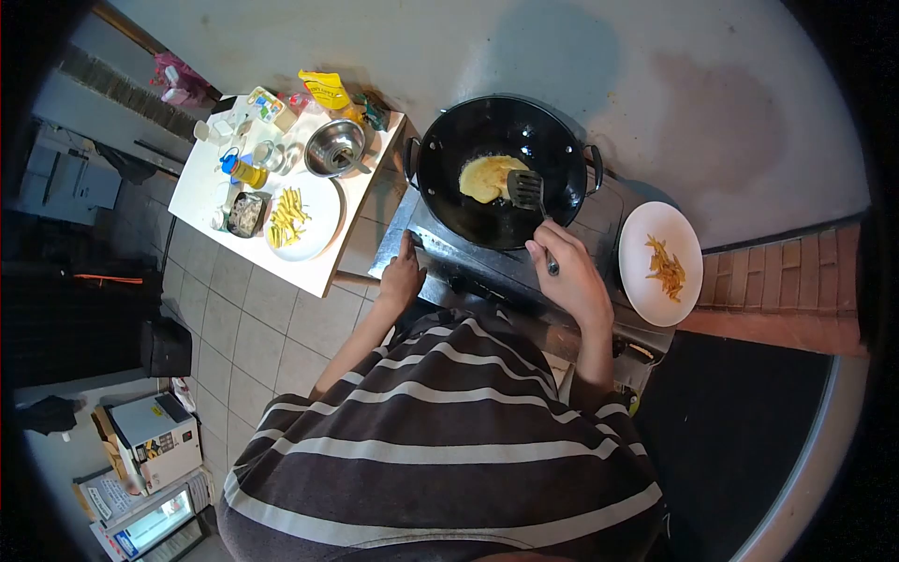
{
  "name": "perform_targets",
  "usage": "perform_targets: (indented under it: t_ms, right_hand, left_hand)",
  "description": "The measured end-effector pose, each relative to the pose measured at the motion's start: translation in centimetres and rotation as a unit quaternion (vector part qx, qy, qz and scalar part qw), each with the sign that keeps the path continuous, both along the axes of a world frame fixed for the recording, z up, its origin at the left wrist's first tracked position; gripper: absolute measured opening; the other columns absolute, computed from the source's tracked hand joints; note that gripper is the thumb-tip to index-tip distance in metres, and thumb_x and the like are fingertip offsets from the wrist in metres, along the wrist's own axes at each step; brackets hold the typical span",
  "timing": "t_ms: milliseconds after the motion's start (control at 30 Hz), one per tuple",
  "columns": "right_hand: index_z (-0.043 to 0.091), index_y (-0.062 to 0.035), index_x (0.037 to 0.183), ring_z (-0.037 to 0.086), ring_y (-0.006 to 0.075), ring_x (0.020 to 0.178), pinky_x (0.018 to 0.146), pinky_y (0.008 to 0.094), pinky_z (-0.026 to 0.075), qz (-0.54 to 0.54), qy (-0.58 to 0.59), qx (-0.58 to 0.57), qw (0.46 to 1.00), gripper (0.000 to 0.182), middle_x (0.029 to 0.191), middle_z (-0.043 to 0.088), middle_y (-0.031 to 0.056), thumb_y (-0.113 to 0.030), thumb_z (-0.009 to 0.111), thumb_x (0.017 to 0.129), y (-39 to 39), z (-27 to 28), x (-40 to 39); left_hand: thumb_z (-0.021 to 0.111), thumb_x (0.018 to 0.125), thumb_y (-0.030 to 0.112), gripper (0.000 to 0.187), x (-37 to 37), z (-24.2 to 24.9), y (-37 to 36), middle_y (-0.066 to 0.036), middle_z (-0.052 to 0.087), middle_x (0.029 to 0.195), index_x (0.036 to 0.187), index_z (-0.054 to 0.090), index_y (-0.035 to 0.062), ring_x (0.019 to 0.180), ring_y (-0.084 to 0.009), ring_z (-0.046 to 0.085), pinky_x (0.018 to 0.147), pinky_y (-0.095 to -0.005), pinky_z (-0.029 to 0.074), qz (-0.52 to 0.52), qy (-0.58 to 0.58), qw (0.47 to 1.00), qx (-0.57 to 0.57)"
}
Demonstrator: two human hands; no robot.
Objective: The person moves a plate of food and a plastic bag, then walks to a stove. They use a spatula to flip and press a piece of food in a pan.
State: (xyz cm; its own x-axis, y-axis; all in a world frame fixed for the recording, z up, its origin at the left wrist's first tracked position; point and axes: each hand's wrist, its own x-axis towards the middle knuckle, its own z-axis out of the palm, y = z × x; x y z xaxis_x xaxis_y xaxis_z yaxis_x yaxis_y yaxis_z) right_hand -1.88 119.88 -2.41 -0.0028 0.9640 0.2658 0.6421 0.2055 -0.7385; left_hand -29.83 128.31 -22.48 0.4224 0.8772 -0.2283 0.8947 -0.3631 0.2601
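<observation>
My right hand [574, 273] is wrapped round the handle of a black slotted spatula [526, 189]. Its blade rests at the right edge of a pale yellow egg-like layer [485, 180] in a black wok [449, 211]. The wok has two side handles and sits on a stove [487, 267]. By the stove's front left corner, my left hand [401, 279] holds nothing, one finger stretched toward the edge. To the right of the wok, a white plate [635, 234] bears browned fried strips [666, 270].
A white table [304, 272] at left carries a plate [328, 229] of pale yellow strips [288, 217], a metal bowl [334, 147], an oil bottle [247, 174], a yellow packet [326, 91] and a container [247, 214]. A wall stands behind the stove.
</observation>
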Motion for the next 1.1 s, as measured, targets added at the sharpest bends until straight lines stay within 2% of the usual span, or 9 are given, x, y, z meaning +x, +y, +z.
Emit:
perform_targets:
  t_ms: [233,567,633,933,1100]
  right_hand:
    - [0.045,0.0049,0.082,0.048,0.0409,0.073,0.066,0.0385,0.043,-0.046,-0.031,0.005,0.998,0.017,0.079,0.047,0.0186,-0.003,0.058,0.091,0.5,0.4,0.8]
    - [0.045,0.005,0.083,0.046,0.0406,0.071,0.065,0.0372,0.043,-0.048,0.002,0.005,0.999,0.017,0.079,0.046,0.0181,-0.005,0.056,0.092,2.6,-1.8,0.7]
    - [0.046,0.0045,0.08,0.053,0.0419,0.078,0.069,0.0457,0.042,-0.051,0.013,0.007,0.999,0.017,0.081,0.05,0.02,-0.003,0.057,0.09,3.0,-1.8,0.8]
    - [0.043,0.0042,0.08,0.049,0.0397,0.075,0.068,0.0426,0.042,-0.051,0.011,0.043,0.998,0.017,0.079,0.045,0.0187,-0.001,0.056,0.09,3.8,-2.0,0.7]
    - [0.045,0.0039,0.081,0.05,0.0417,0.076,0.068,0.0436,0.042,-0.073,0.005,0.052,0.996,0.016,0.08,0.047,0.0194,-0.002,0.057,0.09,3.7,-2.3,1.0]
  left_hand:
    - [0.066,0.083,0.024,0.081,0.5,1.0,-0.2,-0.02,0.015,0.158,0.145,0.026,-0.0102,0.1,-0.0396,0.064,0.086,-0.0421,0.054,0.009,0.008,1.0,-0.015]
    - [0.066,0.083,0.022,0.077,0.3,-0.1,-0.3,-0.02,0.016,0.157,0.143,0.03,-0.0101,0.098,-0.0394,0.065,0.084,-0.0417,0.055,0.01,-0.005,1.0,0.019]
    - [0.066,0.082,0.022,0.078,0.2,-0.3,-0.4,-0.02,0.016,0.157,0.143,0.029,-0.0098,0.097,-0.0395,0.065,0.084,-0.0419,0.055,0.011,-0.008,1.0,0.016]
    - [0.066,0.081,0.02,0.08,0.4,-0.3,-0.6,-0.02,0.015,0.158,0.145,0.027,-0.008,0.095,-0.0394,0.066,0.082,-0.0427,0.056,0.027,-0.026,0.999,0.016]
    - [0.065,0.081,0.018,0.078,0.4,-0.3,-0.7,-0.019,0.015,0.158,0.145,0.028,-0.008,0.094,-0.039,0.066,0.081,-0.0431,0.056,0.02,-0.012,0.999,0.026]
